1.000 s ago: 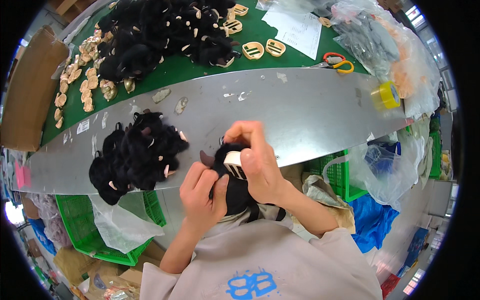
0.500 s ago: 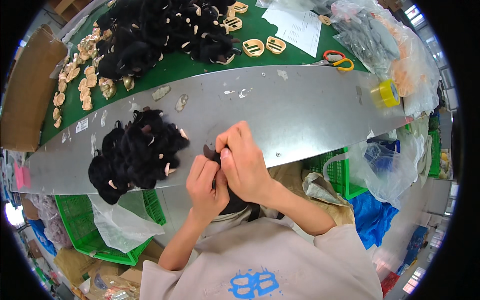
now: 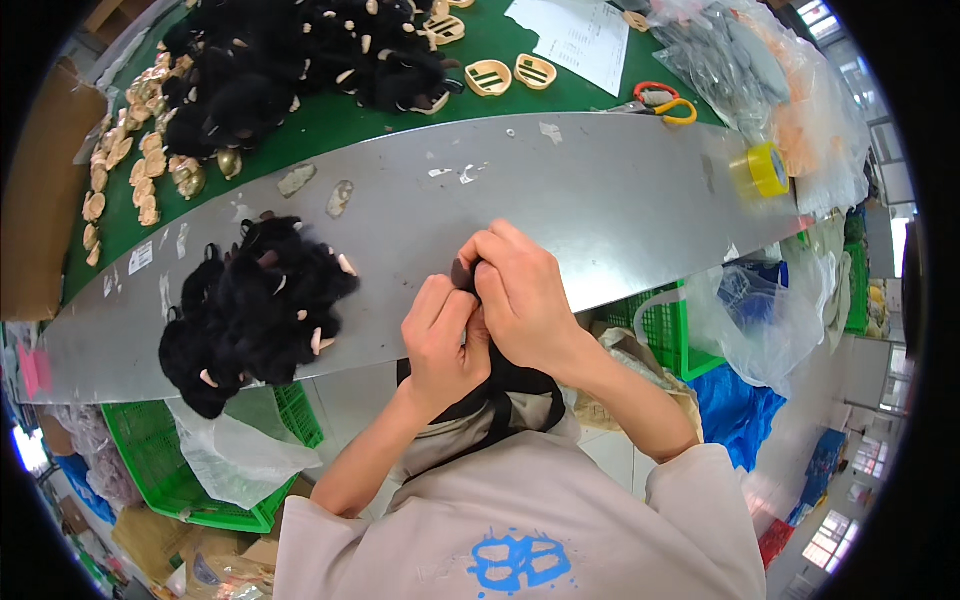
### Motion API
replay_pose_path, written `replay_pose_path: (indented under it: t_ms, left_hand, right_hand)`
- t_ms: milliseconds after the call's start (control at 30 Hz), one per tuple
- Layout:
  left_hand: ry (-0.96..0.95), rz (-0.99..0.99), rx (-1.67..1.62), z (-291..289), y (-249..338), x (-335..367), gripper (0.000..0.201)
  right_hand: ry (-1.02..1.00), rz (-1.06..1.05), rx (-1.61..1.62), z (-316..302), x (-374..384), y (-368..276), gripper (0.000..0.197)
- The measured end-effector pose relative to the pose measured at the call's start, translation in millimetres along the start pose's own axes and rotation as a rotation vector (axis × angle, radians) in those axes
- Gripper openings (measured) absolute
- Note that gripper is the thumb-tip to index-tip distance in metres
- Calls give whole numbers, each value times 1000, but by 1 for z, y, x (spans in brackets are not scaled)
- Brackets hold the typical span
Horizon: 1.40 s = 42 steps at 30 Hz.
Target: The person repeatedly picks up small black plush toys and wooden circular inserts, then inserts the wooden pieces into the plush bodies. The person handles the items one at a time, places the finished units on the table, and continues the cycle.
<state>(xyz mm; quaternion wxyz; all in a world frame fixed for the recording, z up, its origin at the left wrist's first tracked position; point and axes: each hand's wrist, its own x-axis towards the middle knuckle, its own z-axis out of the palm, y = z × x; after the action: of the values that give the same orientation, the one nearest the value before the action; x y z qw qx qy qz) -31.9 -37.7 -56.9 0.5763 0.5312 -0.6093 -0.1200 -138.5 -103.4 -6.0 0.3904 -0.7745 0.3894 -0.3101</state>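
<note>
Close together in front of my body, just over the near edge of the metal table [image 3: 400,190], my two hands work on one small thing. My left hand [image 3: 437,340] is closed in a pinch, and my right hand [image 3: 528,300] is closed right beside it. Between their fingers pokes a small dark brown flap [image 3: 462,276]; the fingers hide the rest of it. To the left lies a heap of fluffy black plush pieces [image 3: 265,300] with small pale and brown tabs showing.
A bigger black plush pile [image 3: 240,95] covers the green surface [image 3: 480,35] behind. Around it are beige plastic parts [image 3: 488,78], gold pieces [image 3: 190,178], a paper sheet [image 3: 580,40], scissors [image 3: 672,108] and yellow tape [image 3: 768,170]. Green crates [image 3: 160,470] flank me below.
The view has shifted slightly. Both hands have moved a little to the right, still together, and the dark flap between them now sits tighter against the right fingers.
</note>
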Motion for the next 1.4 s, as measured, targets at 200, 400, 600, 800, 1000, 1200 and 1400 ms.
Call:
replay_pose_path:
  t_ms: [200,400,600,800,1000,1200,1400]
  left_hand:
    - [1,-76,33,1,-5,4,12]
    - [-35,-208,-31,4,3,6,16]
    - [-95,-111,-84,8,1,7,14]
    - [-57,-204,-108,7,-3,5,16]
    - [-68,-262,-80,-3,-2,6,17]
    - [7,-292,-111,0,3,10,19]
    - [-2,-333,-110,0,3,10,20]
  right_hand:
    - [-1,32,-81,7,10,7,14]
    - [2,165,159,-2,17,6,37]
    - [-269,332,159,-21,25,13,37]
    - [-197,171,-124,-4,28,9,35]
    - [-146,112,-271,5,46,26,38]
    - [-57,241,320,-7,43,32,36]
    - [93,36,210,-3,30,40,40]
